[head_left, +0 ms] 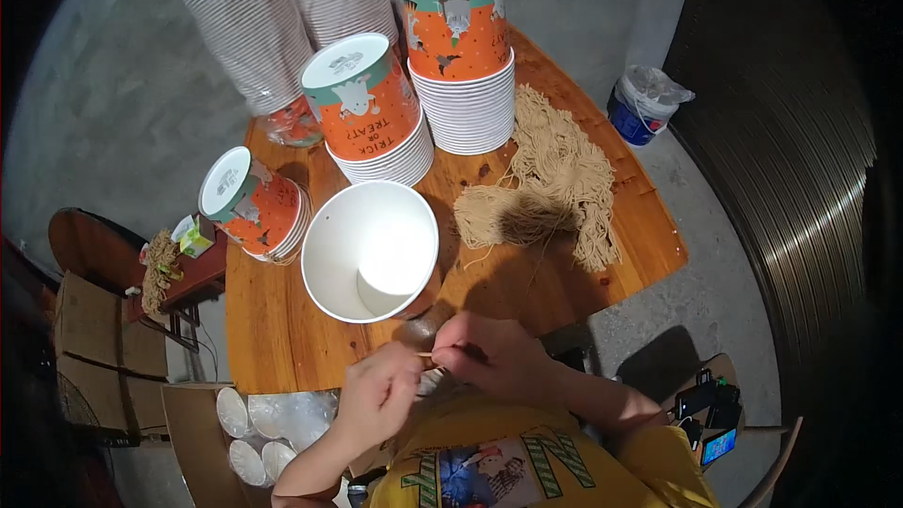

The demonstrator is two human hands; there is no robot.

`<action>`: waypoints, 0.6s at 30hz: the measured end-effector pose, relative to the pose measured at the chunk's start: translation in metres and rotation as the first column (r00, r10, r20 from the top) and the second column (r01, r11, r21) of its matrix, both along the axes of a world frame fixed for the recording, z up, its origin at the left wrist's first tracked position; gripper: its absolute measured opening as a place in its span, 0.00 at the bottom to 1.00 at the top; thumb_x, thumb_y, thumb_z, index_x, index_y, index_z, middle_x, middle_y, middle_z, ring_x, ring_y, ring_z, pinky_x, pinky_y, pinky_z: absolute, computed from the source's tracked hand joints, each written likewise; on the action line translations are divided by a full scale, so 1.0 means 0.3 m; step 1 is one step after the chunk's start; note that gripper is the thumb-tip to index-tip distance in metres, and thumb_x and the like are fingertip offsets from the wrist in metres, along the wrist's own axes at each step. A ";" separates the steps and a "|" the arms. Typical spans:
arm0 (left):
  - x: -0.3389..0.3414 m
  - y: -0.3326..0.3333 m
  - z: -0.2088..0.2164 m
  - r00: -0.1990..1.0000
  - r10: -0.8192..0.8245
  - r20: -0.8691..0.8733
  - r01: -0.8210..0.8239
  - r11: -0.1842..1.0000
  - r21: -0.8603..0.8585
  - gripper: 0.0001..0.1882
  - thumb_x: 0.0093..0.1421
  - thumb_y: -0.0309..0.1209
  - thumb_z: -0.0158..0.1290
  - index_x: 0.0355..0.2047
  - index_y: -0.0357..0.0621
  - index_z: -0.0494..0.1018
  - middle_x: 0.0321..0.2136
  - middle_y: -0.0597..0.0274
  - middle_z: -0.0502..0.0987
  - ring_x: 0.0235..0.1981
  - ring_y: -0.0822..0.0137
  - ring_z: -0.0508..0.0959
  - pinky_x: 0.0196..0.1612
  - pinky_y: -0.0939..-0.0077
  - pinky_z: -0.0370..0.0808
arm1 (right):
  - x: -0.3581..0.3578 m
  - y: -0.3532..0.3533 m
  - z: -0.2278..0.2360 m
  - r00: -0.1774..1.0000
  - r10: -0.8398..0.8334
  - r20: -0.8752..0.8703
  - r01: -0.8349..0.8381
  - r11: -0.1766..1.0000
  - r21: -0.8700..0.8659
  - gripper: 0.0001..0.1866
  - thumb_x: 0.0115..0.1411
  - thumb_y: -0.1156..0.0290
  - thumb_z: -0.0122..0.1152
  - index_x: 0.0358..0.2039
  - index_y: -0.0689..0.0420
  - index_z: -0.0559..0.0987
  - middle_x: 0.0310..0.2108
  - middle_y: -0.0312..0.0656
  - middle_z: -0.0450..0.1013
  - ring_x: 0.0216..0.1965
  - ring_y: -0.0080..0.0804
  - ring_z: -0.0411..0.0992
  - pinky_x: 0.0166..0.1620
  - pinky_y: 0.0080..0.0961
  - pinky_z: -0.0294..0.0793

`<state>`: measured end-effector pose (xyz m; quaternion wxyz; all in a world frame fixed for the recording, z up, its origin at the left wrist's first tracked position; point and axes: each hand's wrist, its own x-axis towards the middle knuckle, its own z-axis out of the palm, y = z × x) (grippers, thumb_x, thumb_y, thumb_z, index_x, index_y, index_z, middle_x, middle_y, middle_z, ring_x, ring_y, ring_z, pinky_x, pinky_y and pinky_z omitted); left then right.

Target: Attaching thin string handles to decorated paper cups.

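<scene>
Both hands meet at the near edge of the wooden table, and between them runs a thin pale strand. It seems to be one piece of the string-like fibre that lies in the heap further out. The left hand is closed, its fingertips pinching one end of the strand. The right hand is closed too, curled around the other end, though its fingers hide how exactly it grips.

I judge that the step in hand is the preparing of a single strand — pulling it straight, or perhaps knotting it; the picture is too small to say which. The next move would call for a fine, steady pinch, because the strand is thin and easily slips.

Just beyond the hands, slightly toward the left one, stands an open white paper bucket, empty as far as I can see. The heap of beige fibre lies beyond the right hand, well within reach. Stacks of orange printed buckets stand further behind the open one — they are not touched.
</scene>
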<state>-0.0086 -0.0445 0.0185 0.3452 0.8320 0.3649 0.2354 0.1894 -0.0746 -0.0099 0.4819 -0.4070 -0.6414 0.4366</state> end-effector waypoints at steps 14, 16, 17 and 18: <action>-0.011 0.005 -0.032 0.978 0.099 0.185 -0.049 0.965 -0.256 0.05 0.62 0.25 0.53 0.39 0.39 0.73 0.31 0.59 0.77 0.32 0.69 0.78 0.35 0.77 0.74 | 0.007 0.007 -0.011 0.996 0.051 -0.071 -0.053 0.998 -0.028 0.06 0.65 0.67 0.53 0.35 0.56 0.70 0.25 0.39 0.73 0.27 0.25 0.73 0.32 0.25 0.71; 0.001 -0.004 -0.015 0.958 0.147 0.245 -0.047 0.927 -0.372 0.07 0.65 0.29 0.50 0.40 0.38 0.72 0.31 0.59 0.77 0.32 0.69 0.78 0.33 0.78 0.74 | 0.009 0.009 -0.011 0.995 0.057 -0.078 -0.059 0.998 -0.028 0.07 0.66 0.67 0.52 0.35 0.56 0.70 0.26 0.39 0.73 0.28 0.25 0.73 0.32 0.24 0.71; 0.006 -0.006 -0.007 0.933 0.203 0.298 -0.037 0.876 -0.481 0.11 0.68 0.33 0.46 0.41 0.38 0.71 0.31 0.59 0.77 0.31 0.69 0.78 0.31 0.79 0.74 | 0.010 0.009 -0.009 0.997 0.057 -0.043 -0.057 0.998 -0.013 0.07 0.66 0.66 0.52 0.35 0.56 0.70 0.26 0.39 0.73 0.28 0.28 0.74 0.32 0.25 0.72; 0.002 0.001 -0.001 0.933 0.204 0.297 -0.038 0.875 -0.483 0.11 0.68 0.33 0.46 0.41 0.38 0.71 0.31 0.59 0.77 0.31 0.69 0.78 0.31 0.79 0.74 | 0.012 0.010 -0.008 0.998 0.057 -0.010 -0.057 0.998 0.001 0.07 0.66 0.66 0.52 0.36 0.56 0.70 0.26 0.40 0.73 0.28 0.30 0.75 0.33 0.26 0.72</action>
